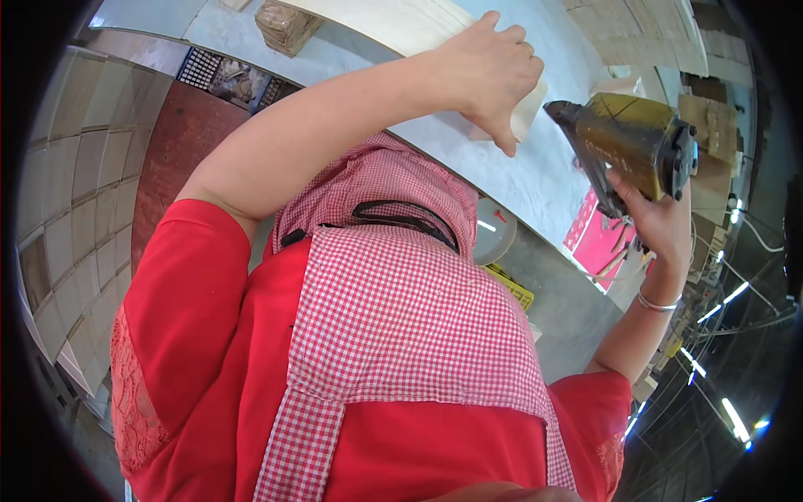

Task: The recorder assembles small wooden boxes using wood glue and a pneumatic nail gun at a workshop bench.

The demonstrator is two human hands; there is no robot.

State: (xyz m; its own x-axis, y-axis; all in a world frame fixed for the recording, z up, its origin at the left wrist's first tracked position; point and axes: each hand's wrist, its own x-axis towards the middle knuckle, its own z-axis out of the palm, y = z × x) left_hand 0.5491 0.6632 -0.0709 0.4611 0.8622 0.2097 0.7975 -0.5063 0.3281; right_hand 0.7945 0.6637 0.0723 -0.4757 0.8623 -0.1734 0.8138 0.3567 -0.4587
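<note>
My left hand (493,71) reaches across the worktable (535,184) and grips a pale curved panel (393,29), perhaps thin wood. Its thumb points down past the near edge, and its fingers bend over the far side. Part of the panel is hidden under the palm. In my right hand (657,213) is a stapler-like power tool (627,138) with a worn yellow and black body. Its dark nose points left towards the panel, with a gap between them. My right fingers are wrapped around the tool's handle, mostly hidden behind it.
A brown wrapped bundle (284,27) sits at the table's far left. Pale stacked boards (644,38) stand at the far right. Tools lie on a pink sheet (598,238) at the right. Below the left edge is a blue crate (201,67); stacks (75,167) line the left side.
</note>
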